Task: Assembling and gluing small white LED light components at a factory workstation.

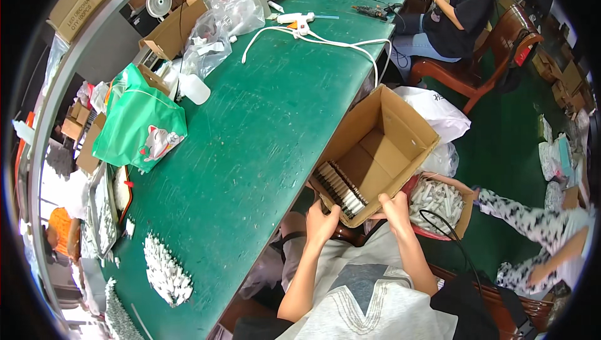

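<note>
An open cardboard box (410,134) is tilted above my lap, beside the edge of the green table (256,127). My left hand (322,222) grips its near left corner, thumb on the rim. At the near right corner my right hand (394,208) holds it the same way. Fingers of both hands are partly hidden behind the cardboard. Inside, a row of white cylindrical pieces with dark ends (341,188) stands along the left wall; the rest of the box floor is bare cardboard.
A bin of white tubes (435,205) stands right of the box. On the table lie white pieces in a pile (166,271), a green bag (141,121) and a power strip with white cable (302,24). A co-worker (457,2) sits at the far end; another person's legs (532,227) show at right.
</note>
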